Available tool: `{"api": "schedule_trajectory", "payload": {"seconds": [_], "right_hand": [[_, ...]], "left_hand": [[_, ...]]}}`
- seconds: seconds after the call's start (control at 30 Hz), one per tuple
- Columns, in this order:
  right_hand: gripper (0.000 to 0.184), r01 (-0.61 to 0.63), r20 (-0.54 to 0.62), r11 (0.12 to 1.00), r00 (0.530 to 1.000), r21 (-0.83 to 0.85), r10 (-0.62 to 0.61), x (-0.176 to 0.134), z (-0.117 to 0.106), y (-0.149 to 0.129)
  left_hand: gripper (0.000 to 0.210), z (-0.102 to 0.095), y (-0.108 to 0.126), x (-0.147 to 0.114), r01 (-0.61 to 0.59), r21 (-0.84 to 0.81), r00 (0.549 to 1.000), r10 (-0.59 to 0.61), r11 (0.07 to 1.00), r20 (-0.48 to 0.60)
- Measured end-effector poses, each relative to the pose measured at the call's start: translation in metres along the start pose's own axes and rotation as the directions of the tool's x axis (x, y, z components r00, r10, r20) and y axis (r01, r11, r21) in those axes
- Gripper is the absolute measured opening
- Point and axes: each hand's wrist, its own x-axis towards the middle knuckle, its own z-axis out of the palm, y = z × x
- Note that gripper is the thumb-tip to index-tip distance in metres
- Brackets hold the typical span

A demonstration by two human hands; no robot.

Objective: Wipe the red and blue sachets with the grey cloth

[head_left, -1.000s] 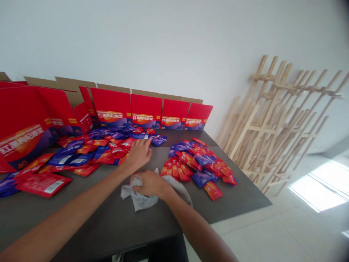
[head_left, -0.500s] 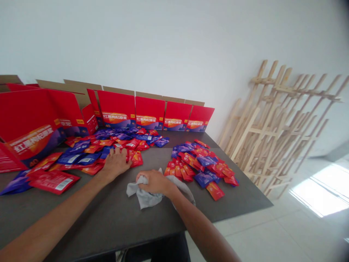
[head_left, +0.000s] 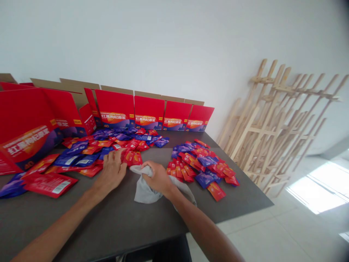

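My right hand (head_left: pixel 157 178) is closed round a bunched light grey cloth (head_left: pixel 147 191) on the dark table. One end of the cloth sticks out to the left of my fingers, and another part trails behind the wrist. My left hand (head_left: pixel 111 171) rests at the near edge of the left heap of pouches (head_left: pixel 81 148), its fingers stretched out, holding nothing that shows. Just beyond its fingertips lie small red pouches (head_left: pixel 131 158). Red, purple and orange pouches make up this heap, some with white barcode labels.
A second heap of pouches (head_left: pixel 203 162) lies to the right on the dark table (head_left: pixel 122 225). Open red cartons (head_left: pixel 116 109) stand along the white wall and at the left. Wooden easels (head_left: pixel 272 127) lean against the wall beyond the table's right edge.
My left hand has drawn back slightly towards me from the pouches. My right hand has lifted the cloth's left end a little, and the cloth looks more gathered.
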Motion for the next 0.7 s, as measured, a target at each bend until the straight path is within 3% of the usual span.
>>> {"api": "schedule_trajectory", "payload": {"seconds": [0.07,0.1,0.17,0.23,0.3,0.4,0.5,0.57,0.63,0.7], "right_hand": [[0.024,-0.016,-0.126,0.998,0.992,0.054,0.023,0.001,0.000,-0.001],[0.023,-0.012,-0.160,0.997,0.987,0.076,0.024,0.002,0.000,-0.001],[0.023,0.026,-0.160,0.995,0.987,0.097,-0.010,0.002,0.001,0.000],[0.024,0.064,-0.117,0.995,0.992,0.077,-0.055,0.002,0.001,0.002],[0.024,0.057,-0.108,0.998,0.993,0.032,-0.053,0.002,0.001,0.006],[0.022,-0.032,-0.239,0.999,0.971,-0.030,0.024,0.005,-0.003,0.011],[0.020,-0.081,-0.330,0.995,0.942,-0.051,0.060,0.006,-0.007,0.013],[0.020,-0.055,-0.262,0.997,0.964,-0.051,0.040,0.004,-0.007,0.011],[0.021,0.012,-0.101,0.999,0.995,-0.043,-0.016,0.000,-0.005,0.007],[0.022,0.081,0.066,0.996,0.995,-0.027,-0.079,-0.003,-0.001,0.003]], "left_hand": [[0.060,0.011,0.013,-0.006,0.081,-0.376,0.996,-0.057,0.923,0.074],[0.060,0.018,0.021,-0.009,0.163,-0.581,0.985,-0.096,0.797,0.144],[0.057,0.036,0.038,-0.017,0.346,-0.852,0.938,-0.117,0.393,0.327],[0.052,0.052,0.052,-0.027,0.448,-0.891,0.894,-0.065,0.073,0.444],[0.045,0.061,0.060,-0.036,0.476,-0.873,0.875,-0.037,-0.106,0.482],[0.042,0.063,0.062,-0.047,0.455,-0.852,0.878,-0.029,-0.260,0.478],[0.047,0.060,0.061,-0.050,0.439,-0.828,0.881,-0.013,-0.349,0.473],[0.051,0.057,0.060,-0.047,0.414,-0.824,0.885,-0.040,-0.387,0.463],[0.055,0.054,0.057,-0.041,0.370,-0.832,0.886,-0.111,-0.412,0.449],[0.058,0.050,0.053,-0.035,0.338,-0.843,0.872,-0.197,-0.420,0.448]]}}
